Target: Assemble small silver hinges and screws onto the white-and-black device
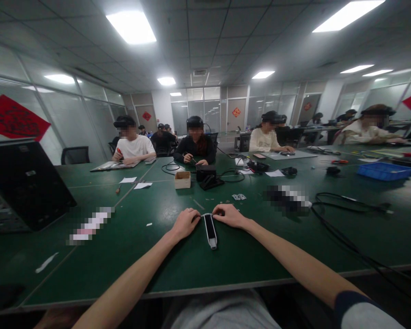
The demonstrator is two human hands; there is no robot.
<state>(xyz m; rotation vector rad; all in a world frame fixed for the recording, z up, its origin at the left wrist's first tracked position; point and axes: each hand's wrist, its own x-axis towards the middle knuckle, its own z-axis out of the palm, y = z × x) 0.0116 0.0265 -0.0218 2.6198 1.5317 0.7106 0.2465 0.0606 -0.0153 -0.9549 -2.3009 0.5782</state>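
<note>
1. One slim black device [210, 230] with a silver rim lay flat on a green table [130, 256], directly in front of the person wearing the camera. Its long axis pointed away from the body.
2. Two bare forearms reached in from the bottom edge. The left hand [185, 223] and the right hand [230, 215] met at the far end of the device, one on each side.
3. Each grip was curled in, with fingertips pinching a far corner of the device. The near end lay free on the table.
4. The device looked stiff and light, with a smooth casing that would probably slide under dry fingers. The long narrow sides seemed the safest place to hold it, rather than the glossy top face.
5. Just beyond the hands lay a small cluster of pale metal pieces [239, 197], too small to count surely.
6. Farther back stood one small cardboard box [182, 179], with a few white paper slips [143, 185] near it.
7. One open black computer case [23, 187] stood at the left. One blue tray [385, 171] sat at the far right.
8. One long black cable [345, 228] looped across the table on the right, well apart from the hands.
9. At least four other people sat along the far side of the table, with more behind them.
</note>
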